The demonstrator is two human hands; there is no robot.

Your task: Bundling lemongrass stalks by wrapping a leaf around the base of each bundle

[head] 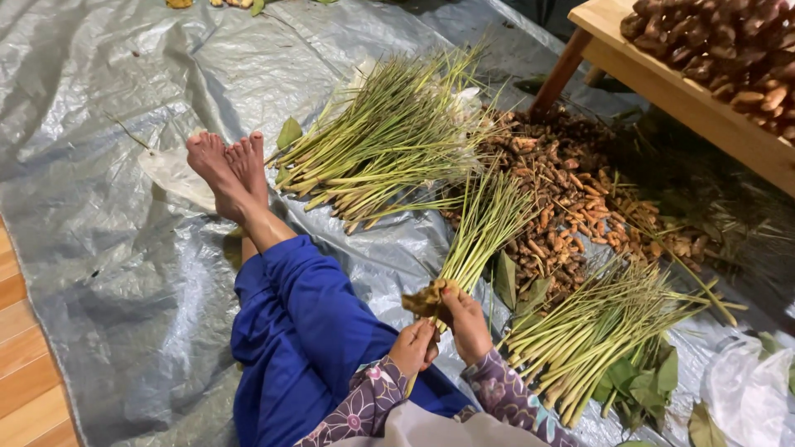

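over grey tarp point(124, 248), both hands' fingers point(468, 319) closed around one lemongrass bundle point(480, 232)

Both hands meet close together just above the lap, forearms in patterned floral sleeves angling in from below. The left hand point(414, 345) is curled into a closed grip, knuckles up. The right hand point(469, 323) is closed too, fingers wrapped and pointing forward.

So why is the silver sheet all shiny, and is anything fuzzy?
Head view: light glares white off the crinkled tarp, brightest at top; the far right by the table sinks into shadow; the hands, left and right, and the stalks they hold look fairly sharp, edges slightly soft.
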